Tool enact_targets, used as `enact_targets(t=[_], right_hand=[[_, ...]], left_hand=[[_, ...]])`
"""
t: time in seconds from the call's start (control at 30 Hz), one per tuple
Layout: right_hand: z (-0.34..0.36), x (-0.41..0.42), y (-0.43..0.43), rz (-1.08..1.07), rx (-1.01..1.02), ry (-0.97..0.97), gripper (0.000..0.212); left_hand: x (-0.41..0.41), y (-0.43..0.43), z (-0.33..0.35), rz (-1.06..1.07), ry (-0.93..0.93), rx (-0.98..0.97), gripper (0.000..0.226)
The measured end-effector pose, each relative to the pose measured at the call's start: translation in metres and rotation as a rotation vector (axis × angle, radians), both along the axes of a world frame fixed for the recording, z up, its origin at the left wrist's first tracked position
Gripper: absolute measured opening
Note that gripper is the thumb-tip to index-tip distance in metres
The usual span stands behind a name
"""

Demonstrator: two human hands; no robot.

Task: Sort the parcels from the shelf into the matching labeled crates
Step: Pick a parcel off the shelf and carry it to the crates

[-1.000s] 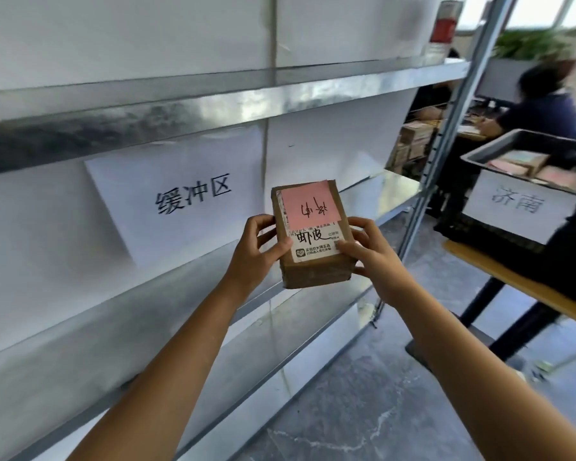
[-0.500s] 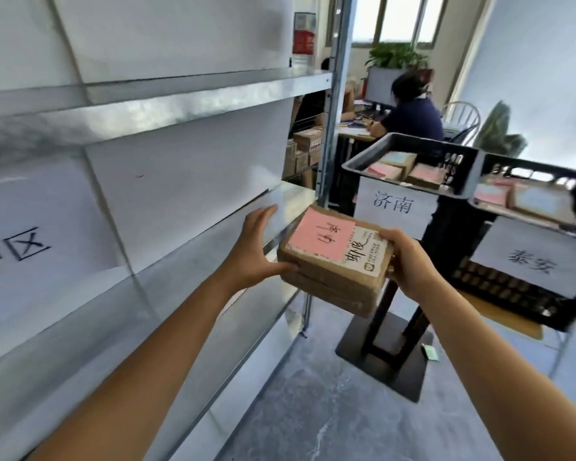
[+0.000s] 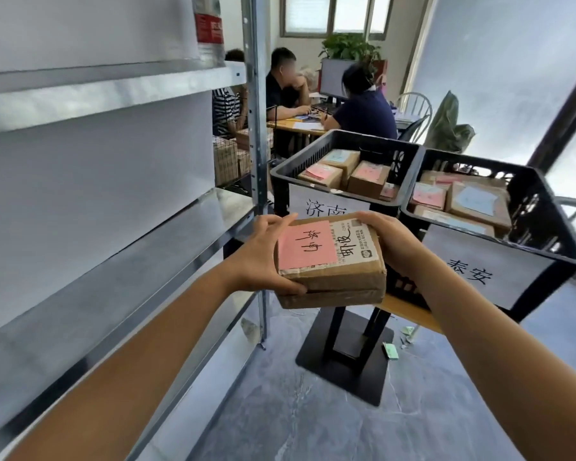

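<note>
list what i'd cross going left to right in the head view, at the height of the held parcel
metal shelf → left hand → parcel → right hand → crate labelled 泰安. The 济南 crate sits behind the parcel and overlaps it, so it is left out.

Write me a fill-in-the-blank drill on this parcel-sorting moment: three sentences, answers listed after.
1. The sticky note on top of the parcel is ____ in colour.
2. Counting the left hand and right hand, the number of hands gripping the parcel is ____.
3. The crate labelled 济南 stands to the ____ of the crate labelled 泰安.
Missing words: pink; two; left.
</note>
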State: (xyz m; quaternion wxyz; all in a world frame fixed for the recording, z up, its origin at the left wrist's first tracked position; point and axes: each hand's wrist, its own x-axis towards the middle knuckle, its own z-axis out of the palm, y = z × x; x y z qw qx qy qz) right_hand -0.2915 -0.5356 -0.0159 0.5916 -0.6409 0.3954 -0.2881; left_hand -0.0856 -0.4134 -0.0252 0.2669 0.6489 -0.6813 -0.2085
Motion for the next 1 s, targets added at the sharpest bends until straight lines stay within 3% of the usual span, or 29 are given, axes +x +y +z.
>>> enact_targets(t=[0.2, 0.37, 0.5, 0.6, 0.73, 0.93, 1.0], right_hand=[[0.013, -0.012, -0.04, -0.268, -0.252, -0.009, 0.036], [0.034, -0.001, -0.077, -0.423, -0.439, 0.096, 0.064], [0.043, 0.031, -0.127, -0.377, -0.234, -0.047, 0.089], [0.047, 0.052, -0.176, -0.474, -0.147, -0.149, 0.113], [0.044, 0.067, -0.235, -0.554, -0.159, -0.17, 0.099], [0.019, 0.069, -0.306, -0.68, -0.073, -0.093, 0.102], [0.012, 0.071, -0.322, -0.684, -0.071, -0.067, 0.091]], left_hand=[[-0.012, -0.062, 0.017, 0.17, 0.087, -0.114, 0.11], [-0.011, -0.137, 0.035, 0.259, 0.116, -0.252, 0.111], [-0.009, -0.202, 0.045, 0.236, 0.106, -0.24, 0.118], [-0.001, -0.249, 0.054, 0.161, 0.124, -0.153, 0.123], [0.021, -0.313, 0.059, 0.055, 0.075, -0.056, 0.125], [0.043, -0.386, 0.049, -0.169, 0.119, 0.006, 0.112], [0.041, -0.408, 0.039, -0.194, 0.092, 0.001, 0.107]])
